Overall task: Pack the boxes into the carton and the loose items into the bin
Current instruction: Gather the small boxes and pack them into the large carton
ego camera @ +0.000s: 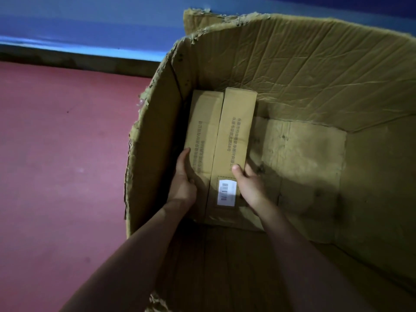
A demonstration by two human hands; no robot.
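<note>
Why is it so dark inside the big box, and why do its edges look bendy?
Head view: dim light reaches the far wall of the carton, but its near wall lies in shadow; head view: the wide lens bends the carton's rim into a curve; head view: the white label on the right box is brightest, the print on the left box blurry.

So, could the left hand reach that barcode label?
Probably yes. The barcode label lies uncovered on the right box, beside the left hand gripping the left box; the right hand holds the right box's outer edge, clear of the label.
</note>
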